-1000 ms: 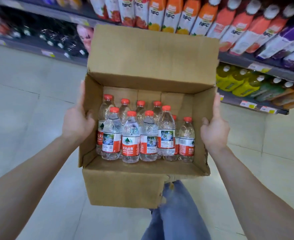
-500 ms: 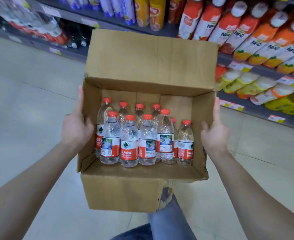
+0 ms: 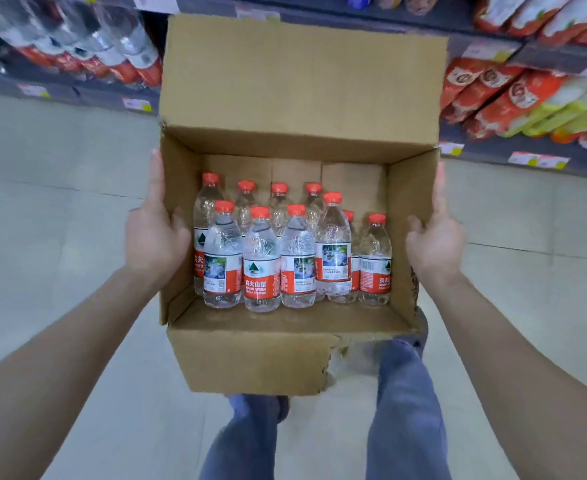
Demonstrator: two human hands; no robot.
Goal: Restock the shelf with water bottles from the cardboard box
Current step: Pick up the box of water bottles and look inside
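Observation:
I carry an open cardboard box (image 3: pixel 299 88) in front of me above the floor, its far flap standing up. Inside stand several clear water bottles (image 3: pixel 260 265) with red caps and red-and-white labels, in two rows toward the box's left and middle. My left hand (image 3: pixel 153 237) grips the box's left wall, thumb inside. On the right wall my right hand (image 3: pixel 434 244) holds the same way. At the upper left a shelf (image 3: pixel 87 98) carries matching water bottles (image 3: pixel 122 50), blurred.
Shelves (image 3: pixel 527 157) at the upper right hold orange, red and yellow drink bottles with price tags along the edges. Pale floor tiles spread on both sides. My legs in blue jeans (image 3: pixel 402 410) show under the box.
The shelves have slid to the right across the view; the water-bottle shelf now appears at the upper left. The box stays held in both hands and the bottles keep their places.

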